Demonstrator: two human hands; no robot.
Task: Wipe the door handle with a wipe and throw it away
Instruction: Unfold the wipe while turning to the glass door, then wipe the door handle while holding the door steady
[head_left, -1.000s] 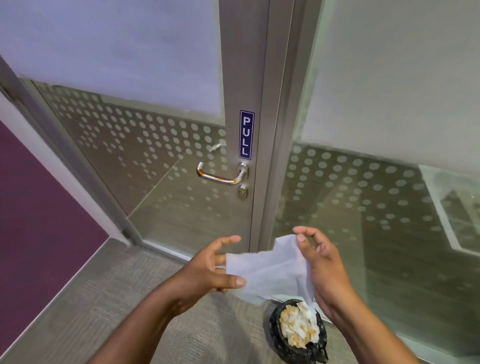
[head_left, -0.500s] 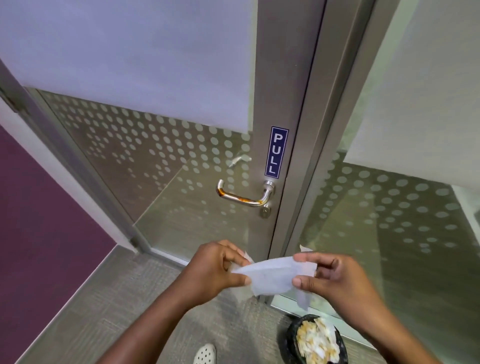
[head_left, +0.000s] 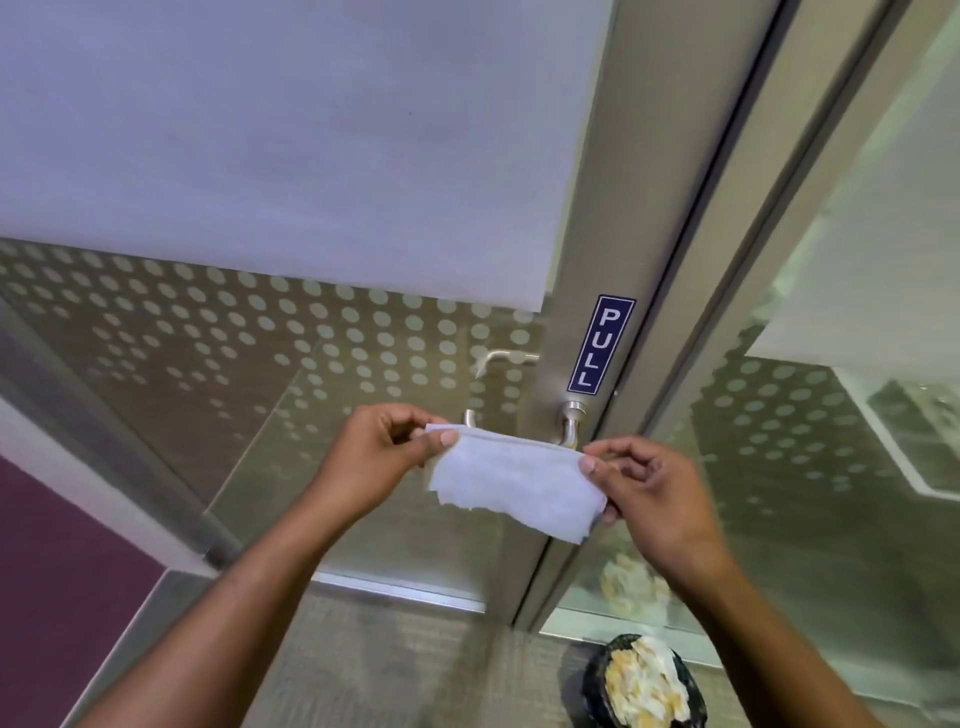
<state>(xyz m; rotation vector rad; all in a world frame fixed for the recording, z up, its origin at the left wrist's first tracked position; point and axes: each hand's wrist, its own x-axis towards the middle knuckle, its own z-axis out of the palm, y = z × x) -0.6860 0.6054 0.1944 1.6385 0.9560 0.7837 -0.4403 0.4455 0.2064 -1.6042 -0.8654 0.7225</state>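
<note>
A white wipe, folded in half, is stretched flat between both hands. My left hand pinches its left top corner and my right hand pinches its right end. The wipe hangs right in front of the metal door handle, hiding most of the lever; only the handle's neck by the door frame and its left tip show. I cannot tell whether the wipe touches the lever. A black bin full of crumpled paper stands on the floor below my right forearm.
The handle sits on a steel-framed glass door with frosted film and dots, under a blue PULL sign. A glass panel is to the right, a purple wall to the left, grey carpet below.
The view has closed in on the door. Both hands folded the wipe narrower and raised it from waist height up to the handle, which it now covers.
</note>
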